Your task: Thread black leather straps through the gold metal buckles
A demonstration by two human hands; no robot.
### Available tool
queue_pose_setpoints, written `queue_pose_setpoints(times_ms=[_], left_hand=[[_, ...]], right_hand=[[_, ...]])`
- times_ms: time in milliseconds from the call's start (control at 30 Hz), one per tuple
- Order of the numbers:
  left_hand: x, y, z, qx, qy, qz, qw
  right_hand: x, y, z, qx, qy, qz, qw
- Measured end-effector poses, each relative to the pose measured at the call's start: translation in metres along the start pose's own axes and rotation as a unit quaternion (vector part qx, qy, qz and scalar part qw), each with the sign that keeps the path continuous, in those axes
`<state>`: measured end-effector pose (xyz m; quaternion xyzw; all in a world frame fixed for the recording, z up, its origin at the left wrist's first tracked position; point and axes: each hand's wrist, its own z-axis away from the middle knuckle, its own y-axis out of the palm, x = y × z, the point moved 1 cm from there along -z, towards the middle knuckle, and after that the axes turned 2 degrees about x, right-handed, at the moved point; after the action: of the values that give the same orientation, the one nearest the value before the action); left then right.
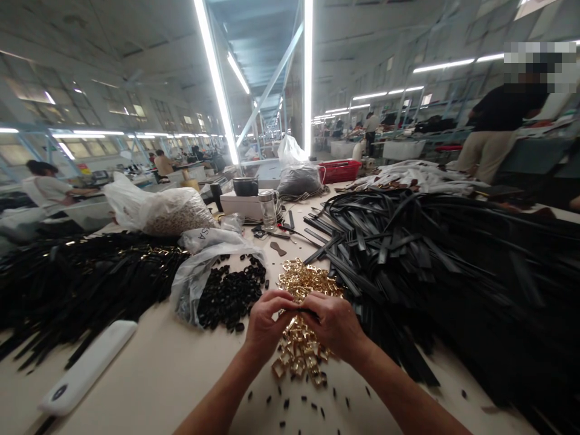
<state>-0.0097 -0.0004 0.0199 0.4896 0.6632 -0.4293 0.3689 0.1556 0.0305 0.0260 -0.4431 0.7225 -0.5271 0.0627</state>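
Observation:
Over a pile of gold metal buckles (303,350), my left hand (268,319) and my right hand (336,321) come together with fingertips pinched. Between them is a thin black piece (304,310), perhaps a strap end; the fingers hide most of it. Just left of the buckles, small black loops (231,290) spill from a clear plastic bag (183,290). Small black bits (314,406) lie scattered on the table in front of the buckles.
Long black straps (408,254) heap up on the right. More straps with gold buckles (99,278) lie left, behind a white elongated device (90,365). A glass jar (269,210), a filled plastic bag (176,208) and a red basket (339,171) stand farther back. Other people work at a distance.

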Motion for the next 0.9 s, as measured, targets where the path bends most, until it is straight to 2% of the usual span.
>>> queue_pose_setpoints(times_ms=[100, 133, 233, 300, 400, 500, 633, 900], left_hand=[[-0.007, -0.005, 0.004, -0.022, 0.004, 0.013, 1.0], [-0.009, -0.007, 0.006, -0.003, 0.001, 0.035, 0.999], [-0.01, -0.011, 0.009, 0.105, -0.033, 0.131, 0.985], [-0.003, -0.011, 0.007, 0.129, -0.08, 0.147, 0.977], [0.013, -0.008, 0.0, 0.076, -0.171, 0.125, 0.974], [0.024, -0.006, -0.005, 0.04, -0.226, 0.166, 0.959], [0.026, -0.003, -0.004, 0.015, -0.248, 0.247, 0.937], [0.02, 0.007, 0.002, 0.017, -0.286, 0.317, 0.904]], right_hand=[[-0.003, -0.005, -0.002, -0.005, 0.017, 0.018, 1.0], [-0.005, -0.008, -0.003, -0.009, 0.029, 0.024, 0.999], [-0.01, -0.017, -0.005, -0.021, 0.057, 0.03, 0.998], [-0.011, -0.02, -0.005, -0.023, 0.055, 0.024, 0.998], [-0.008, -0.019, -0.004, -0.017, 0.034, 0.016, 0.999], [-0.003, -0.012, -0.002, -0.005, 0.015, 0.01, 1.0], [0.0, -0.002, -0.001, -0.016, -0.007, -0.013, 1.0], [-0.002, 0.009, 0.001, -0.06, -0.055, 0.018, 0.997]])
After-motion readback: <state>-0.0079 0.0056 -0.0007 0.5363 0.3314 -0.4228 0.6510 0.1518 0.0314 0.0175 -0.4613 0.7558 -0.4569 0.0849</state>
